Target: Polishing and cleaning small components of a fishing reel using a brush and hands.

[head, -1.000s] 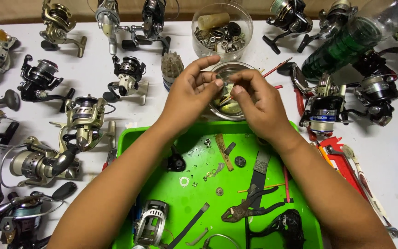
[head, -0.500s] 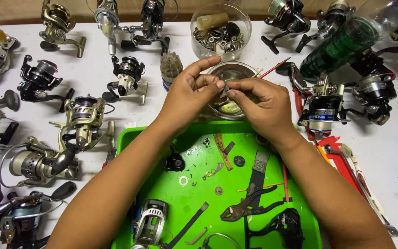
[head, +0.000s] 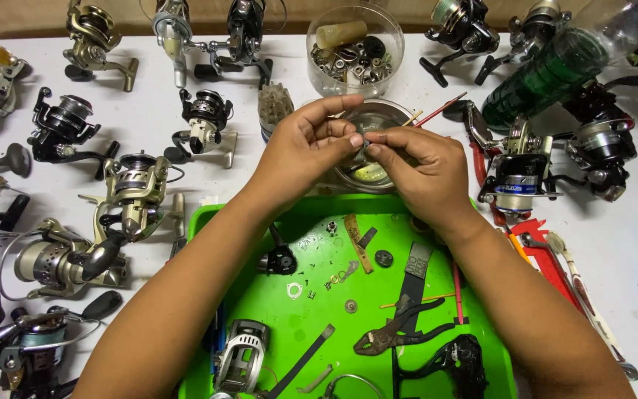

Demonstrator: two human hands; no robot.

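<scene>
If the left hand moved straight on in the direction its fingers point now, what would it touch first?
The left hand points to the right, so it would meet the fingertips of the right hand almost at once; both pinch a small metal part between them, over a glass bowl. Depth looks equal, though one view cannot confirm it.

White tabletop [head: 149, 118] seen from above, filling nearly the whole view and evenly lit, with only soft, short shadows under the objects standing on it. A narrow band of brown wooden surface [head: 23, 18] runs along the far edge of the table at the top of the view. No floor or window is visible.
</scene>
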